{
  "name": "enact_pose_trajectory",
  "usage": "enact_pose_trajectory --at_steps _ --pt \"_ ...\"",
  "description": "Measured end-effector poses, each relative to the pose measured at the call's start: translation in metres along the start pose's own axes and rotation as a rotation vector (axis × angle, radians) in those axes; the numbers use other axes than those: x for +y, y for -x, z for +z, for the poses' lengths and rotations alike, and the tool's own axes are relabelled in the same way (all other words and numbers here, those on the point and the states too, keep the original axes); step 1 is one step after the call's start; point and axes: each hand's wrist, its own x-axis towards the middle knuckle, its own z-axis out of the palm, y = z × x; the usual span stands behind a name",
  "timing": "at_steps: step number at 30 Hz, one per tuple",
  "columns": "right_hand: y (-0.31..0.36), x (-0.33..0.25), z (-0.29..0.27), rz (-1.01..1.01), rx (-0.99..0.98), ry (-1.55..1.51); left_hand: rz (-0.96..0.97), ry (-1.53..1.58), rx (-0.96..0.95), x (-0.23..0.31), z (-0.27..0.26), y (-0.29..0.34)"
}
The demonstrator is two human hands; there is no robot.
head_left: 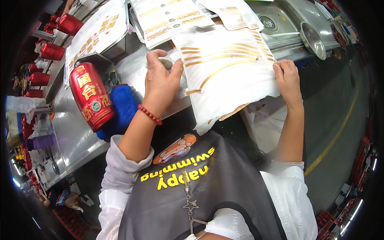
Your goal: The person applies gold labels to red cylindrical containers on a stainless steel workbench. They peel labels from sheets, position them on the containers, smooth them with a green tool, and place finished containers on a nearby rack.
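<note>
I see my left hand (pixel 162 80) and right hand (pixel 287 78) each pinching an edge of the white sheet with gold strips (pixel 226 76), held over the steel bench (pixel 76 132); a red bottle (pixel 91 96) lies left.

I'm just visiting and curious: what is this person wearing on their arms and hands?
Both hands are bare, with no gloves. The left hand has a red beaded bracelet around the wrist. The right hand wears nothing at the wrist that I can see. Both forearms are uncovered; light grey-white sleeves are pushed up to about the elbows, under a dark apron with yellow lettering.
</note>
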Motion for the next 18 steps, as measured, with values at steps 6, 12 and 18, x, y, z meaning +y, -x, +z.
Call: enact_pose_trajectory --at_steps 6,12,18 --pt "0.014 -0.006 -0.01 0.159 -0.054 0.046 -0.546 0.758 -0.398 0.031 -0.033 0.014" --pt "0.041 -0.006 -0.024 0.323 -0.195 -0.025 -0.601 0.849 -0.48 0.029 -0.023 0.016" --pt "0.043 -0.018 -0.031 0.254 -0.011 -0.213 -0.502 0.902 -0.539 0.01 -0.017 0.01"
